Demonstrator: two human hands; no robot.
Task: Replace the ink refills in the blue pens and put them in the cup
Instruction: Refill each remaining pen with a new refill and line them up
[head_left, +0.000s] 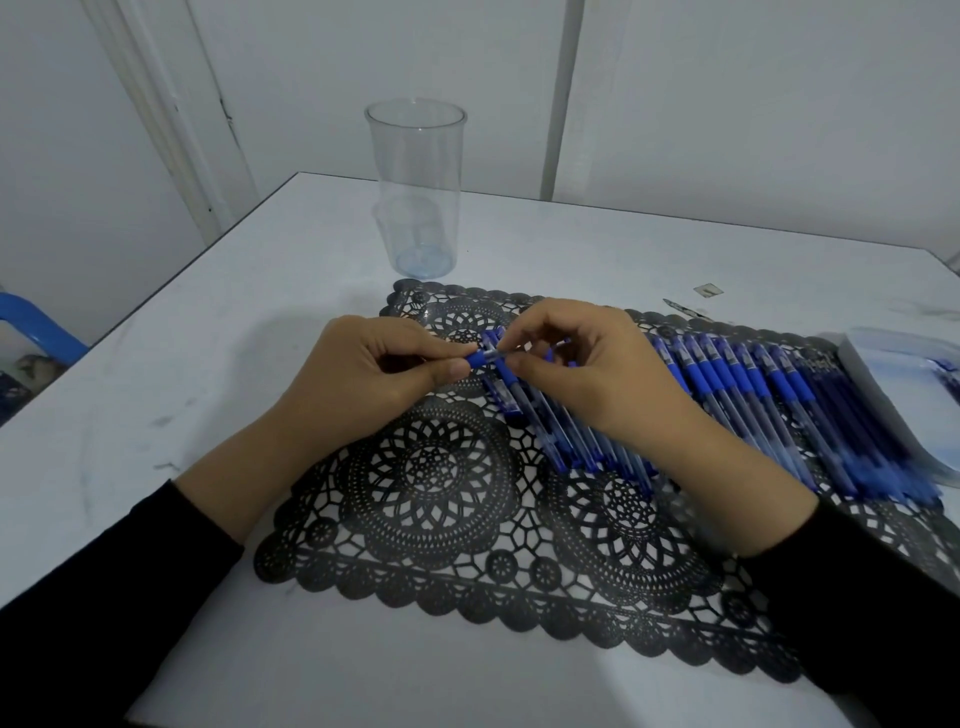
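My left hand (363, 374) and my right hand (587, 369) meet above the black lace mat (441, 519), both pinching one blue pen (485, 357) held level between them. The left fingers curl round its blue grip end; the right thumb and forefinger pinch the clear barrel. Under the right hand a row of several blue pens (727, 384) lies side by side across the mat. Darker loose refills (852, 415) lie at the row's right end. A tall clear plastic cup (415, 187) stands upright beyond the mat, with no pens in it.
A clear plastic package (904, 374) lies at the mat's right edge. Small scraps (706, 291) sit on the white table (208, 364) behind the pens. A blue chair part (36, 322) shows at far left. White walls close in behind the table.
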